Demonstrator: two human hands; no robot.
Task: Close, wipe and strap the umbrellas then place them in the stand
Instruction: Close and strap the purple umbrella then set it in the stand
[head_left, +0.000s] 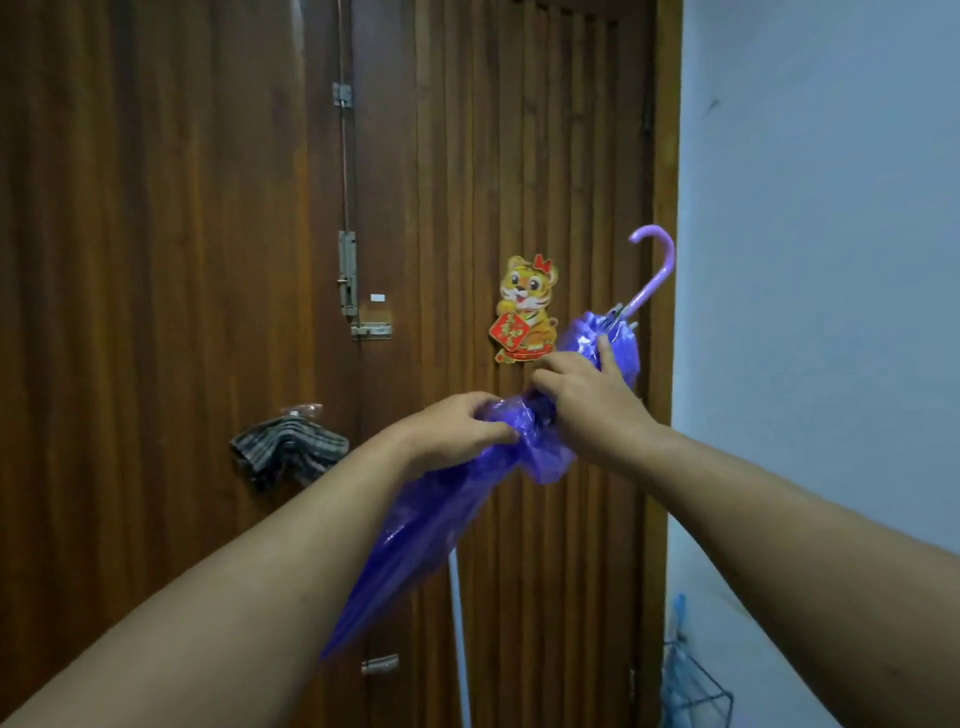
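Purple translucent umbrella (447, 514), folded, held slanting before a wooden door (208, 260), its hooked handle (655, 265) uppermost. The left hand (457, 426) grips the gathered canopy at mid-length; the right hand (587, 395) curls over the folds above, index finger extended. A tiger sticker (525, 306) and checked cloth (288, 447) hang on the door.

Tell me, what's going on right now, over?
Left hand grips the folded purple umbrella mid-canopy. Right hand gathers folds nearer its hooked handle. Strap not visible. Nothing blocking.
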